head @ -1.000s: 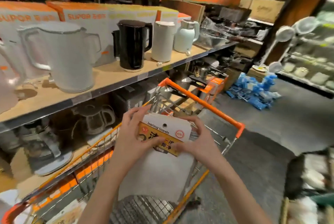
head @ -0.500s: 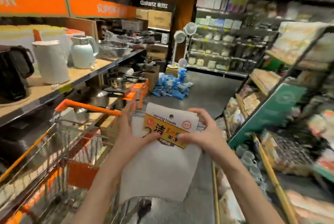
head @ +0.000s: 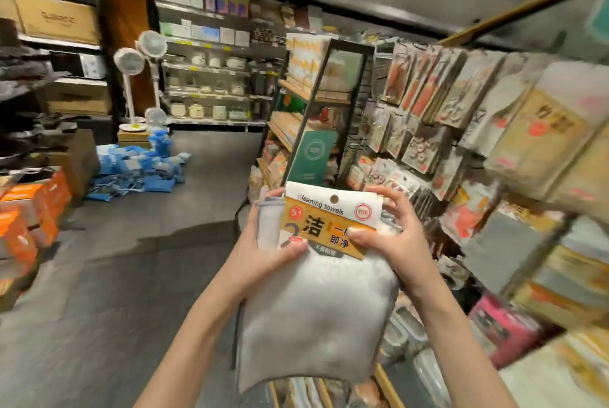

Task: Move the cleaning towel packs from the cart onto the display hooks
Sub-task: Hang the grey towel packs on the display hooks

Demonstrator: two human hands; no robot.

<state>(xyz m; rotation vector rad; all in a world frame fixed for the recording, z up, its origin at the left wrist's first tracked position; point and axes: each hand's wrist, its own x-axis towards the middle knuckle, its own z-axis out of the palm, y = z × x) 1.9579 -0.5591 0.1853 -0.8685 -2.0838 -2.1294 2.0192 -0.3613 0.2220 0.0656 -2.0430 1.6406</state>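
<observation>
I hold the towel pack by its card top, left hand and right hand both pinching it, midway to the display rack; next its hole must meet a hook.

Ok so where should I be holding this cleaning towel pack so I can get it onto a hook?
Probably by the stiff header card, at its two side edges just below the hang hole, coming in from left and right. The left hand and right hand already pinch the cleaning towel pack there. The grey cloth below hangs limp, so gripping it would not steer the hole. Keep fingers off the hole.
</observation>
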